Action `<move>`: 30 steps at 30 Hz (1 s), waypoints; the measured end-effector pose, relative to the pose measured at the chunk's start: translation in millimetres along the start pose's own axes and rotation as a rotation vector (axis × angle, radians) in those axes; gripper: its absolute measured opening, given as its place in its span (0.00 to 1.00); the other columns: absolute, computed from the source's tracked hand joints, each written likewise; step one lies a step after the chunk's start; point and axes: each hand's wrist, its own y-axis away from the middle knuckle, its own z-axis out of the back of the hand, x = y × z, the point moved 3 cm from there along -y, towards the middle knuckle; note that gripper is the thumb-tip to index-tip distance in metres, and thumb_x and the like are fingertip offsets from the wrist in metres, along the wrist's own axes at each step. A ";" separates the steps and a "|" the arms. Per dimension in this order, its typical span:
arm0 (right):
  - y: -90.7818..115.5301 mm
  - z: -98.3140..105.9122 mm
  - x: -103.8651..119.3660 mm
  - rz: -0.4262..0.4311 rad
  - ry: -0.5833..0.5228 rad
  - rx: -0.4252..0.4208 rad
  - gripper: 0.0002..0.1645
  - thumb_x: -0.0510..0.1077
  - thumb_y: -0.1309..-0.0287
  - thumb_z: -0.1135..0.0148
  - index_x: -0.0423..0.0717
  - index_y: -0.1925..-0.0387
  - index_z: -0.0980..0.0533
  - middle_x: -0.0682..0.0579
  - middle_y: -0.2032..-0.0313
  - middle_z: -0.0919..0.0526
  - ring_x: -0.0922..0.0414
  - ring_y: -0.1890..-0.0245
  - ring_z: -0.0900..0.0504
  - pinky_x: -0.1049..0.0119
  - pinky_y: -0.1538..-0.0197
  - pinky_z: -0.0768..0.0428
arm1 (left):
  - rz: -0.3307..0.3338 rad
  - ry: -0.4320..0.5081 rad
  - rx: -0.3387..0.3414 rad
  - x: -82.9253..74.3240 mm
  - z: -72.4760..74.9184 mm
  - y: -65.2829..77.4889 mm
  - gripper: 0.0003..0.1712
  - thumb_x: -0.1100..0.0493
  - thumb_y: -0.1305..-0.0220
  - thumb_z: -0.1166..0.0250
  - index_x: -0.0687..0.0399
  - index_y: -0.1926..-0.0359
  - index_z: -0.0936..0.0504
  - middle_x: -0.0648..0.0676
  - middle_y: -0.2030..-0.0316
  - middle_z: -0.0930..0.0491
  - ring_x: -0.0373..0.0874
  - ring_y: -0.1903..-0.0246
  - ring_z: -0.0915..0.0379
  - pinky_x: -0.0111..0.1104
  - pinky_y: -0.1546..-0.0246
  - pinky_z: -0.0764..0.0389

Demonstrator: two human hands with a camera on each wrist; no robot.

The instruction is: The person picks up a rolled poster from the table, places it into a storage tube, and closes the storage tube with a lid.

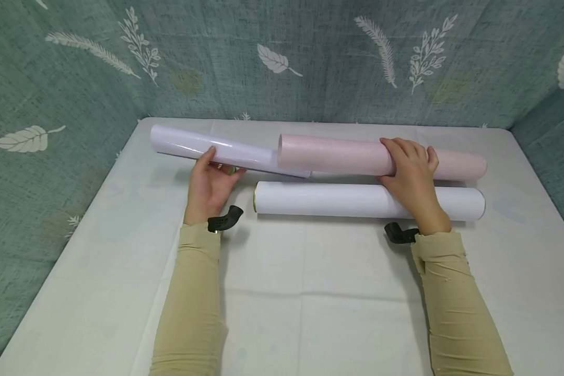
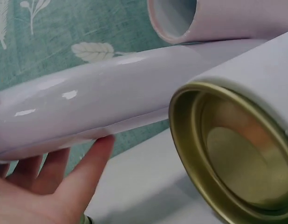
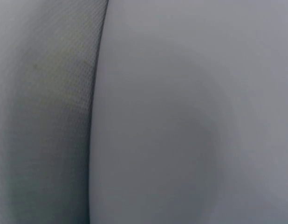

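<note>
My left hand (image 1: 210, 184) holds a glossy pale lavender roll (image 1: 183, 141), thumb and fingers around its lower edge. This roll slants, its right end partly behind the pink roll; a lengthwise seam shows on it in the left wrist view. With fingers over the top, my right hand (image 1: 411, 172) grips the pink roll (image 1: 333, 155), whose left end is hollow. Nearer me lies a white tube (image 1: 319, 199), below the right palm. Its left end has a gold metal cap (image 2: 237, 154). The right wrist view is filled by a blurred pale surface, the tube by its look.
A white cloth (image 1: 272, 313) with fold creases covers the table. Green-grey fabric (image 1: 319, 62) with white leaf prints stands around the back and sides. A black wrist device (image 1: 225, 218) sits at the left cuff, another black device (image 1: 399, 233) at the right.
</note>
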 end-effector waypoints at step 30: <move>0.3 0.3 1.1 0.002 -0.001 -0.003 0.44 0.39 0.63 0.27 0.53 0.41 0.35 0.48 0.44 0.32 0.47 0.42 0.41 0.47 0.39 0.66 | -0.387 -0.096 -0.216 -29.4 4.0 8.4 0.22 0.52 0.41 0.44 0.53 0.48 0.38 0.56 0.53 0.31 0.50 0.54 0.32 0.45 0.52 0.30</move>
